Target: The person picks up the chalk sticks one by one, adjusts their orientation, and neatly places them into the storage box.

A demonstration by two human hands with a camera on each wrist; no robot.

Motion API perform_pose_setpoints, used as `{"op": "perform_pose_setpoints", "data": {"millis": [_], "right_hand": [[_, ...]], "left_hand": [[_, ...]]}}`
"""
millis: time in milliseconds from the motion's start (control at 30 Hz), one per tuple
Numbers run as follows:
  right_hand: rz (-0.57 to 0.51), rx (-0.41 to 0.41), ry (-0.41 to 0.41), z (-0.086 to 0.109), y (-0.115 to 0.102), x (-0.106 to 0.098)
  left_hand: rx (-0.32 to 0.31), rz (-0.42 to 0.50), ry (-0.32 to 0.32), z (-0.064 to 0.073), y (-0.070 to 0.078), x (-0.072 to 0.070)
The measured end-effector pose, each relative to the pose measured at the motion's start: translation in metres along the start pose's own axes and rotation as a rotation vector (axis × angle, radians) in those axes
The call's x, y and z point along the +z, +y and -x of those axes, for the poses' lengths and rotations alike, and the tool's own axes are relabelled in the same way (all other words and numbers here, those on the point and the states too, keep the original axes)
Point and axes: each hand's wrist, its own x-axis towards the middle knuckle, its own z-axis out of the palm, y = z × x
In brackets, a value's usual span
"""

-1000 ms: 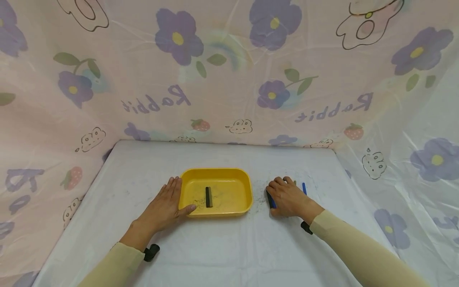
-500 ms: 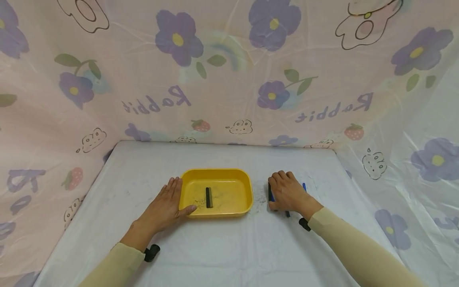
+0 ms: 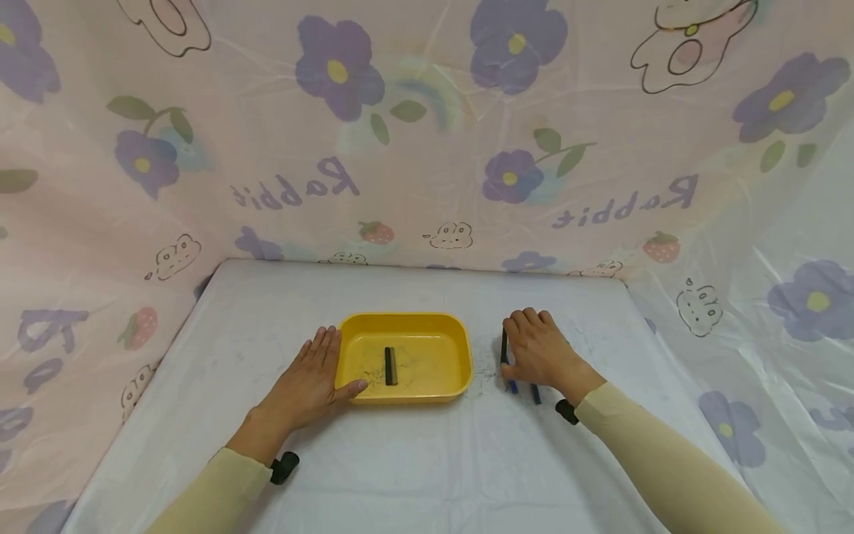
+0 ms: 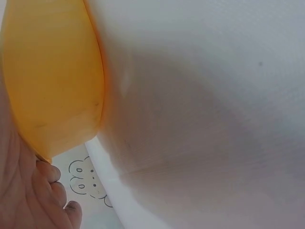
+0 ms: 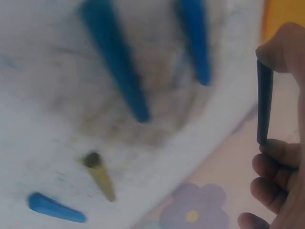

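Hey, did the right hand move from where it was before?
Yes, the right hand moved forward. In the head view, its top was lower than the far rim of the tray; now it's about level.

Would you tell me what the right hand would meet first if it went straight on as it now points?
Probably the patterned backdrop beyond the white tabletop: the right hand seems aimed past the yellow tray, though depth is unclear.

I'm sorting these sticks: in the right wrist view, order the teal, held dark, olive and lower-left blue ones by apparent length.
1. Teal stick
2. Held dark stick, possibly nearer the camera
3. Lower-left blue stick and olive stick: too alike to rank
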Motion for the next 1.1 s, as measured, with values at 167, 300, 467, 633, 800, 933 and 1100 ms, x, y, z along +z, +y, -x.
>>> {"op": "perform_pose_setpoints", "data": {"millis": [167, 300, 467, 633, 800, 933, 1100], "right_hand": [[-0.016, 0.002, 0.101, -0.011, 0.001, -0.018], [-0.064, 0.000, 0.149, -0.025, -0.009, -0.035], [-0.137, -0.025, 0.163, -0.046, -0.038, -0.049], [-0.164, -0.078, 0.150, -0.063, -0.070, -0.048], [-0.156, -0.133, 0.094, -0.076, -0.094, -0.041], [-0.150, -0.158, 0.033, -0.083, -0.109, -0.037], [-0.141, -0.186, -0.059, -0.088, -0.124, -0.030]], "left_hand": [[0.002, -0.011, -0.002, -0.001, 0.001, -0.001], [0.005, -0.033, -0.003, -0.001, 0.001, -0.002], [0.000, -0.042, -0.007, -0.001, 0.001, -0.003], [-0.003, -0.037, -0.008, -0.001, 0.001, -0.003], [-0.003, -0.022, -0.013, -0.001, 0.001, -0.002], [-0.005, -0.022, -0.017, -0.001, 0.000, -0.003], [-0.005, -0.021, -0.019, 0.000, 0.000, -0.004]]}}
